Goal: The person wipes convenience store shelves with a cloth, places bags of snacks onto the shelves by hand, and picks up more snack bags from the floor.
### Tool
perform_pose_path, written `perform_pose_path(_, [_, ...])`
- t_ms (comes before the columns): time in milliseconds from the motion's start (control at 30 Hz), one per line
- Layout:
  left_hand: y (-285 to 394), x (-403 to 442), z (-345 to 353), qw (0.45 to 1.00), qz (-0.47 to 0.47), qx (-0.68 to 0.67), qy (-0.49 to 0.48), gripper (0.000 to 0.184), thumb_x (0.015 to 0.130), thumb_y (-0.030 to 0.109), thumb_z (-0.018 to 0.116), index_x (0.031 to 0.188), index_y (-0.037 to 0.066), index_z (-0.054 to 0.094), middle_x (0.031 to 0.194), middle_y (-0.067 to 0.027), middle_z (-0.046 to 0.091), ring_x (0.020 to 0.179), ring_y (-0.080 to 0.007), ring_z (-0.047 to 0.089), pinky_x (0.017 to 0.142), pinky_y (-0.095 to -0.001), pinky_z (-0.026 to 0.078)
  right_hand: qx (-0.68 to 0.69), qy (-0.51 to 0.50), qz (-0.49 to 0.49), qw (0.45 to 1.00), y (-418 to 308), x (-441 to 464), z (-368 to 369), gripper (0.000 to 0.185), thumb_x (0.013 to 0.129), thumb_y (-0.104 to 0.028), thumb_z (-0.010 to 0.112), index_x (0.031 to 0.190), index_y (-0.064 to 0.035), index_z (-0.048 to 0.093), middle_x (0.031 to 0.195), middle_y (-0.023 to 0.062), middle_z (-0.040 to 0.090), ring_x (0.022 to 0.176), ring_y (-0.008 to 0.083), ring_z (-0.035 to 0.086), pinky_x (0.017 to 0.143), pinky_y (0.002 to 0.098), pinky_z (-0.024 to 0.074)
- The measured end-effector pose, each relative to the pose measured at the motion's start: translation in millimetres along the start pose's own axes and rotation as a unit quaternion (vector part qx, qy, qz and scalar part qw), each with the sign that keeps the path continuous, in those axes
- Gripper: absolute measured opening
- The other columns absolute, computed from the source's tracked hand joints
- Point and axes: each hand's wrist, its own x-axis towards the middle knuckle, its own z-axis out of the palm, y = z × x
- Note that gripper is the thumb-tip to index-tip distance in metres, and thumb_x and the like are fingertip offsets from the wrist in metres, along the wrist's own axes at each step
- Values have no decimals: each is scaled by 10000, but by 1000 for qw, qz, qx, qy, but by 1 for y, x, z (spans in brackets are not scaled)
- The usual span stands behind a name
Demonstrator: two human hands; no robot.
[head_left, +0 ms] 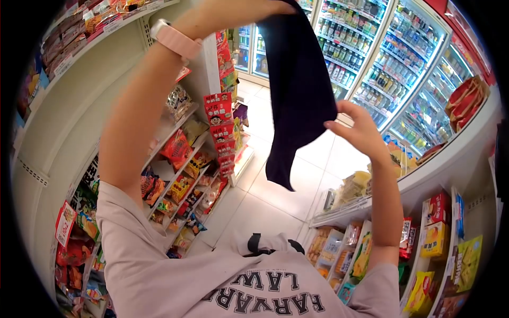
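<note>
A dark navy or black cloth (299, 90) hangs in front of me, narrowing to a pointed lower end above the floor. Its upper end reaches the top edge of the view. There my left hand (238, 13), with a pink-banded watch (177, 40) on the wrist, is closed on the cloth, though the fingers are partly cut off. Lower down, my right hand (363, 130) pinches the cloth's right edge between thumb and fingers. What kind of cloth piece it is, I cannot tell.
Snack shelves (183, 183) stand on my left, with red packets (220, 124) hanging at their end. Glass-door drink fridges (366, 53) line the back. To the right are a white counter (424, 172) and shelves of boxed snacks (436, 238). White floor tiles (265, 212) lie between.
</note>
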Motion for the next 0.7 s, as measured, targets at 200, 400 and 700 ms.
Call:
perform_pose_path(200, [-13,11,-14,996,-48,8,-77,159,644,75,697,760,-5,624,694,-131,606,657,-217,580,639,-303,453,-110,65,31,991,16,-7,-55,159,721,-77,657,842,11,603,753,97,617,722,188,582,703,302,440])
perform_pose_path(400, [-10,8,-3,987,-78,132,-39,172,670,106,692,781,-12,632,718,-149,604,686,-243,591,640,-333,461,-370,207,24,905,5,-3,-64,131,777,-137,621,794,-8,640,682,125,597,627,252,581,579,329,427])
perform_pose_path(700, [-1,-14,62,901,-331,-214,180,205,875,109,515,995,-45,576,832,-138,652,655,-157,640,600,-227,502,167,417,85,889,7,9,-33,153,914,-150,459,959,-5,477,784,135,650,650,151,641,454,198,420])
